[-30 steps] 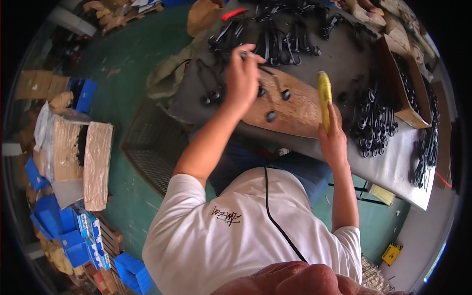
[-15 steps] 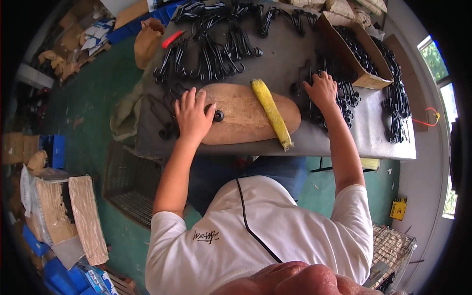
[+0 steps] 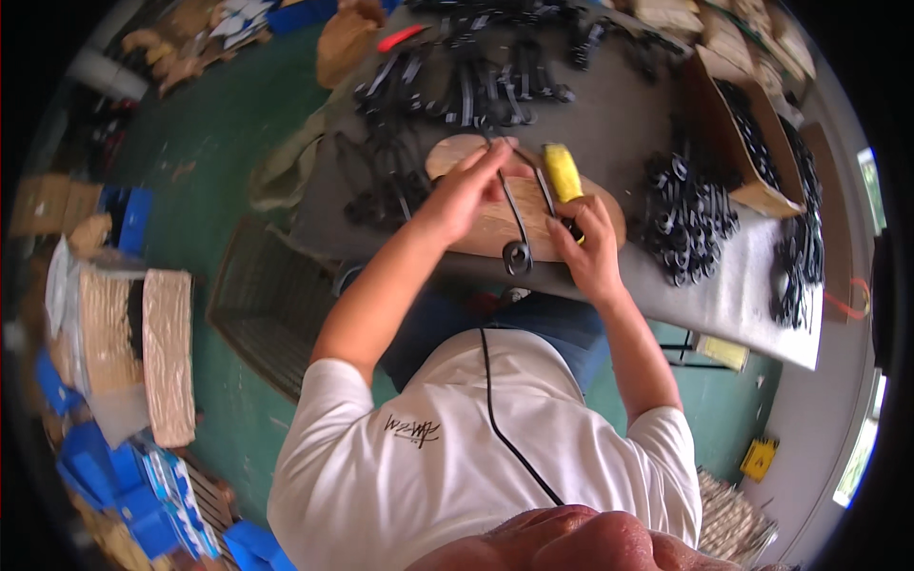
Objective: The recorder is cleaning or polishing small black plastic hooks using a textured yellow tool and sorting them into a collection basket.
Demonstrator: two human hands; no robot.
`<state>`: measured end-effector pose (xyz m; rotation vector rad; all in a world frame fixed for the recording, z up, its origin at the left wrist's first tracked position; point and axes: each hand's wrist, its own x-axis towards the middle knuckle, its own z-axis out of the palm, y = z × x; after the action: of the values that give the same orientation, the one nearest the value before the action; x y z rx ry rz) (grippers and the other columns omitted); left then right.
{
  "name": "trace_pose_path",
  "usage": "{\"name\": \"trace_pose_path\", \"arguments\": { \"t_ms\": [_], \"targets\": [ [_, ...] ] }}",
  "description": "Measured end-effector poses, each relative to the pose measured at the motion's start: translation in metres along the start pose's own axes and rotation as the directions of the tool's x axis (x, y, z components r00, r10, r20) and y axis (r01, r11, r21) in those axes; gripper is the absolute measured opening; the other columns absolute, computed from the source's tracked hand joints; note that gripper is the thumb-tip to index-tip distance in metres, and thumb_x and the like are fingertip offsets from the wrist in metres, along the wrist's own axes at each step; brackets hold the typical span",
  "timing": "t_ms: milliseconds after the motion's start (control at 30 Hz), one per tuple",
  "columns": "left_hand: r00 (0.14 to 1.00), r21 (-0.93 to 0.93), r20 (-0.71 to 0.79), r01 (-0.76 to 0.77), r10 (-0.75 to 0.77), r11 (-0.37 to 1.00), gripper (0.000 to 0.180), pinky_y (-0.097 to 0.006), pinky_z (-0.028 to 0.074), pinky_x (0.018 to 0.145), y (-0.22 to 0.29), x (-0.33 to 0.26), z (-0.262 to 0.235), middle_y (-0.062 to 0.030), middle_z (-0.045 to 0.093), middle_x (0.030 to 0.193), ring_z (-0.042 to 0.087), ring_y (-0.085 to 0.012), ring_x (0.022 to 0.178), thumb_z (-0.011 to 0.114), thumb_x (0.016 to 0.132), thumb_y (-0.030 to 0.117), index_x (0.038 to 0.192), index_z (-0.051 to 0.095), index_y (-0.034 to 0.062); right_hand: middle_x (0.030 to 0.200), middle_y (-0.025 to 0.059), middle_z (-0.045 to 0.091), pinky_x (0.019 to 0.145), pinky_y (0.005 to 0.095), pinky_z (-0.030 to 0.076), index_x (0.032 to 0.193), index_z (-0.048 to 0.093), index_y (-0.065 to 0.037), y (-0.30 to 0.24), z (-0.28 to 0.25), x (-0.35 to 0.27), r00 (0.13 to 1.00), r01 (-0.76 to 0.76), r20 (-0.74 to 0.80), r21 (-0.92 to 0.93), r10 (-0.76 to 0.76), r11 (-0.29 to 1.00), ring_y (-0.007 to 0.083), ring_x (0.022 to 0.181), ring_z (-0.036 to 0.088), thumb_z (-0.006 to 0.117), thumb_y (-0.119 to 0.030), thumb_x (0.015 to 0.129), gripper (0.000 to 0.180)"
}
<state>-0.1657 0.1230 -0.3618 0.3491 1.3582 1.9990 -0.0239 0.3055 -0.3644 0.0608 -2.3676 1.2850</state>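
My left hand [image 3: 466, 195] is closed on a black metal rod [image 3: 512, 205] with a round, ring-like end that hangs toward the near edge of the table. A second black rod [image 3: 544, 188] slants down to my right hand [image 3: 588, 243], whose fingers pinch its lower end. Both rods are over an oval wooden board [image 3: 481, 238]. A yellow-wrapped bar [image 3: 564, 171] lies across the board just beyond my right fingers, which hide its near part. Motion blurs where the rods' upper ends meet.
Bundles of black hooks [image 3: 466, 90] cover the far side of the table, near a red-handled tool [image 3: 400, 38]. Ring-ended rods [image 3: 687, 224] are piled on the right beside a cardboard box [image 3: 776, 198] of black parts. More black rods [image 3: 381, 176] lie left of the board.
Both hands have come together over the board, the right one from the rod pile and the left from the board's left end. Each now grips a black rod. The view has shifted.
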Motion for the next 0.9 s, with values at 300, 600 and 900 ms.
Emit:
{"name": "trace_pose_path", "arguments": {
  "t_ms": [300, 600, 900],
  "targets": [
    [0.862, 0.518, -0.07, -0.398, 0.502, 0.757, 0.033, -0.026, 0.051, 0.085, 0.0, -0.001, 0.043, -0.0061, 0.07, 0.093, 0.066, -0.0106, 0.089, 0.048, 0.108, 0.027, 0.116, 0.063, -0.0014, 0.109, 0.0166, 0.054, 0.086, 0.0444, 0.05, 0.152, 0.037, -0.008, 0.027, -0.006, -0.029, 0.974, -0.167, -0.001, -0.678, 0.226, 0.716, 0.0356, 0.103, 0.059, 0.07, -0.029, 0.087, 0.076],
    [0.896, 0.623, 0.017, -0.356, 0.443, 0.696, 0.024, -0.023, 0.05, 0.076, 0.004, 0.006, 0.045, -0.0005, 0.069, 0.097, 0.061, -0.0052, 0.087, 0.059, 0.103, 0.019, 0.121, 0.066, 0.0037, 0.094, 0.0117, 0.065, 0.079, 0.0345, 0.052, 0.149, 0.037, -0.001, 0.067, -0.042, -0.055, 0.733, -0.663, 0.209, 0.429, 0.647, 0.613, 0.0216, 0.086, 0.062, 0.054, -0.027, 0.101, 0.057],
    [0.83, 0.859, 0.158, -0.383, 0.535, 0.34, 0.021, -0.027, 0.052, 0.07, 0.023, 0.008, 0.04, -0.009, 0.073, 0.084, 0.069, -0.0136, 0.076, 0.065, 0.098, 0.021, 0.106, 0.07, 0.0024, 0.133, 0.0271, 0.058, 0.105, 0.0392, 0.044, 0.158, 0.021, -0.007, -0.029, -0.041, -0.028, 0.95, -0.291, -0.107, 0.037, 0.294, 0.956, 0.038, 0.125, 0.057, 0.055, -0.017, 0.1, 0.068]
  ]
}}
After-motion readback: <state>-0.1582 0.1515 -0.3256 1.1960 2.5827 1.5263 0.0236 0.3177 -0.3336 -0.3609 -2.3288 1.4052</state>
